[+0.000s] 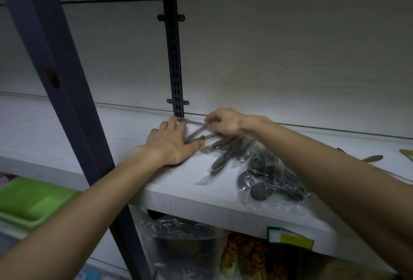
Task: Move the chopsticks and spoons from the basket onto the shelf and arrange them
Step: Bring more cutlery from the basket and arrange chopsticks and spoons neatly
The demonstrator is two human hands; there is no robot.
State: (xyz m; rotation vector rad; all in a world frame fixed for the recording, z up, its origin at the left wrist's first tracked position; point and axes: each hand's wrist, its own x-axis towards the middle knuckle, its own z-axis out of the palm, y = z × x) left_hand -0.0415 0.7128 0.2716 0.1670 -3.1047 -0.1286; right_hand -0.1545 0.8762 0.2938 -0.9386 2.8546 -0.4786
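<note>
Right hand (223, 123) pinches loose spoon handles (196, 133), frame centre | left hand (172, 143) flat, steadying | we judge wrapped spoons (259, 181) near shelf (201, 192) edge may slide off.

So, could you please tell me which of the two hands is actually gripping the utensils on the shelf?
The right hand: its fingers curl around the grey utensil handles, while the left hand lies flat, fingers straight.

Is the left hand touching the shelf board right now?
Touching. The head view shows the left hand resting palm down, fingers spread, flat on the white shelf board, no gap beneath.
</note>
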